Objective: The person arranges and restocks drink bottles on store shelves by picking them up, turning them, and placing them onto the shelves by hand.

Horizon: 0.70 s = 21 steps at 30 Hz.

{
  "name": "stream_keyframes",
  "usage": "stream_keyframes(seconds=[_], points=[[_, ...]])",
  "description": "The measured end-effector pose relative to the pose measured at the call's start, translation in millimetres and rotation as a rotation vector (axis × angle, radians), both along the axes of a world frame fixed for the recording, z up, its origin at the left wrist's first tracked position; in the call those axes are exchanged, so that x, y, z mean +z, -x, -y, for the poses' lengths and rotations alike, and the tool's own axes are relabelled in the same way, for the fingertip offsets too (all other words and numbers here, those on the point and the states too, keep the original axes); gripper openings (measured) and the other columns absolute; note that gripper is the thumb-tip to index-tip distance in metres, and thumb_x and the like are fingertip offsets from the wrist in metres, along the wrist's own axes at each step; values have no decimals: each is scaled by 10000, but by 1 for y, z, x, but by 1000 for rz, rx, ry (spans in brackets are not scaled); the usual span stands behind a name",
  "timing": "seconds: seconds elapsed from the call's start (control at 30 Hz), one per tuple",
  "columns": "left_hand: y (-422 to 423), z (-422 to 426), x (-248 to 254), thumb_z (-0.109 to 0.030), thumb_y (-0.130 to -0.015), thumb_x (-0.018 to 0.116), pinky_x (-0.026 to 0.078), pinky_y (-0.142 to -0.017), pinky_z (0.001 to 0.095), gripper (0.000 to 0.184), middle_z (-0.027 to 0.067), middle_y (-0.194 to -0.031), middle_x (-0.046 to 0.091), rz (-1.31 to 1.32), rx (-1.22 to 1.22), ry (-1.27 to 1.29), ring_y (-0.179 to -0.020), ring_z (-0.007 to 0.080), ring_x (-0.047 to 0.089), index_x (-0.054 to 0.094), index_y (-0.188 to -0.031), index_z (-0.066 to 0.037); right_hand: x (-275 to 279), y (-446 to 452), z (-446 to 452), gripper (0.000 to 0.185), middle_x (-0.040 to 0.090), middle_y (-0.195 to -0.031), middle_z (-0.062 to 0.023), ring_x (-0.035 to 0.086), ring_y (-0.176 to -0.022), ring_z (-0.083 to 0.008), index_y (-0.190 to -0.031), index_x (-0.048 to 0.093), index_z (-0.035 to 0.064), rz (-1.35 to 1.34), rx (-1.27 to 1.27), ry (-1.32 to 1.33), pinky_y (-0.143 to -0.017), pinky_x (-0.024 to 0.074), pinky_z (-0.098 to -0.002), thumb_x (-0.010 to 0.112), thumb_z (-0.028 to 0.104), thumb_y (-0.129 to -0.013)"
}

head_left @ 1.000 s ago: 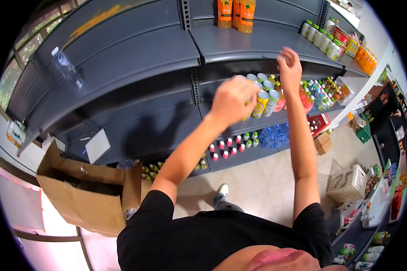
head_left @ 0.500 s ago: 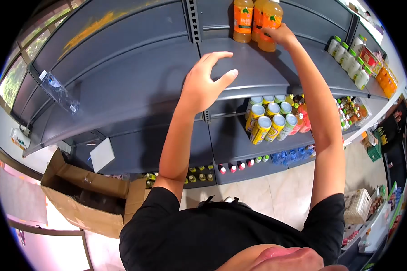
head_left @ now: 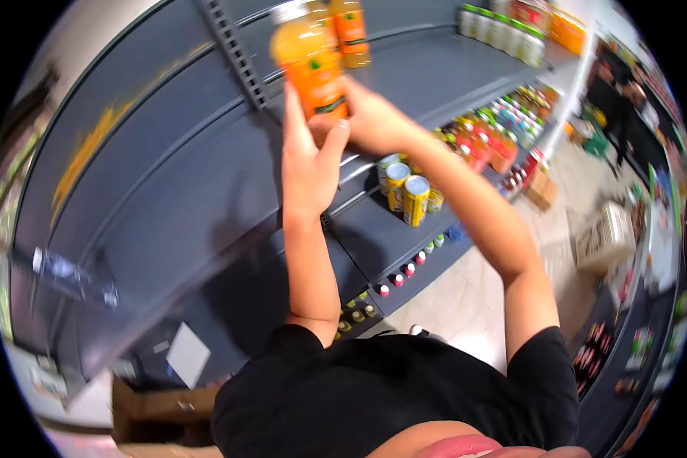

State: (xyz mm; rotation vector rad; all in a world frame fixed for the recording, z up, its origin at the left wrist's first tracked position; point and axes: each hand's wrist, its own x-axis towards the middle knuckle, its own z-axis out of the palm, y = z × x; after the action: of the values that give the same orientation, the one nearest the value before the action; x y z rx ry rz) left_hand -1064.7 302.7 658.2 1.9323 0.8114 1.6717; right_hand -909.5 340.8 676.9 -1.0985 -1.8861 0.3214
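A bottle of orange drink [head_left: 311,67] with an orange label and white cap is held up in front of the upper shelf, slightly blurred. My left hand [head_left: 310,164] is closed around its lower left side, thumb across the front. From the right, my right hand [head_left: 372,116] grips its lower part; some of those fingers are hidden behind the bottle. Just behind stands another bottle of the same drink [head_left: 351,34] on the shelf, and one more is partly hidden between them.
The grey upper shelf [head_left: 183,172] spans the view, with white green-capped bottles [head_left: 500,32] at its right. Yellow cans [head_left: 415,200] stand on the shelf below. An open cardboard box [head_left: 160,416] sits lower left. A clear plastic bottle [head_left: 72,276] lies at far left.
My right hand has lifted one drink bottle off the shelf and brought it leftward and closer. My left hand, open before, has closed on it too. The view has turned to the right.
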Motion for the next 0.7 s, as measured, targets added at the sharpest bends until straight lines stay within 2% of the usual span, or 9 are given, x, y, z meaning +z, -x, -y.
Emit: stream_keyframes(seconds=[0.1, 0.27, 0.37, 0.47, 0.5, 0.53, 0.6, 0.67, 0.7], points=[[-6, 2, 3, -265, -894, 736, 377, -1138, 426, 952, 306, -1536, 378, 0, 87, -90, -1412, 385, 438, 154, -1580, 46, -17, 37, 38, 659, 709, -996, -272, 681, -957, -467, -1381, 359, 13, 138, -272, -35, -823, 548, -524, 656, 355, -902], [-4, 24, -1, -284, -829, 813, 435, -1082, 455, 859, 246, -1402, 542, 23, 113, -144, -1290, 400, 556, 347, -1491, 1, -45, 57, 71, 564, 698, -1027, -266, 666, -965, -478, -1355, 418, 11, -301, -248, -400, -800, 544, -510, 664, 219, -891], [-16, 38, -37, -262, -789, 848, 461, -1045, 433, 817, 235, -1391, 549, 153, -257, -394, -1266, 370, 576, 430, -1445, -14, -87, 62, 119, 556, 680, -1118, -228, 665, -1058, -432, -1376, 503, 49, -552, -381, -475, -882, 540, -447, 703, 154, -868], [-30, 84, -101, -135, -626, 896, 524, -928, 425, 630, 163, -1207, 677, -10, -467, -520, -1046, 353, 673, 657, -1197, -17, -174, 43, 195, 476, 643, -1296, -150, 605, -1225, -336, -1283, 621, 66, -426, -512, -350, -1038, 477, -425, 756, 141, -832], [-35, 105, -135, -109, -611, 893, 527, -928, 431, 675, 174, -1202, 676, -70, -579, -468, -1050, 375, 667, 640, -1231, -22, -209, 42, 228, 505, 640, -1314, -143, 615, -1214, -317, -1297, 621, 74, -501, -575, -196, -1045, 475, -422, 773, 148, -821], [-40, 125, -180, -104, -640, 903, 532, -917, 405, 680, 156, -1178, 690, -68, -783, -198, -1064, 316, 675, 624, -1254, -21, -259, 33, 259, 533, 639, -1312, -140, 624, -1195, -293, -1306, 613, 74, -168, -779, -187, -1030, 485, -407, 790, 136, -807], [-44, 172, -271, -162, -732, 911, 538, -893, 347, 604, 103, -1139, 718, -213, -941, 462, -1043, 171, 668, 623, -1243, -18, -311, 55, 324, 553, 681, -1206, -163, 659, -1126, -285, -1303, 614, 62, -822, -775, -16, -950, 521, -390, 793, 109, -782], [-43, 207, -386, -210, -753, 905, 559, -769, 332, 491, 64, -978, 751, -343, -1025, 710, -855, 154, 696, 678, -1158, -51, -389, 60, 396, 487, 702, -1010, -80, 671, -934, -175, -1245, 600, 19, -521, -941, 265, -846, 554, -340, 781, 89, -798], [-33, 227, -413, -253, -768, 896, 564, -733, 333, 464, 58, -956, 751, -571, -1022, 769, -814, 154, 697, 685, -1129, -54, -438, 66, 431, 474, 700, -995, -68, 673, -889, -139, -1233, 610, 30, -827, -801, 480, -819, 567, -330, 786, 92, -798]])
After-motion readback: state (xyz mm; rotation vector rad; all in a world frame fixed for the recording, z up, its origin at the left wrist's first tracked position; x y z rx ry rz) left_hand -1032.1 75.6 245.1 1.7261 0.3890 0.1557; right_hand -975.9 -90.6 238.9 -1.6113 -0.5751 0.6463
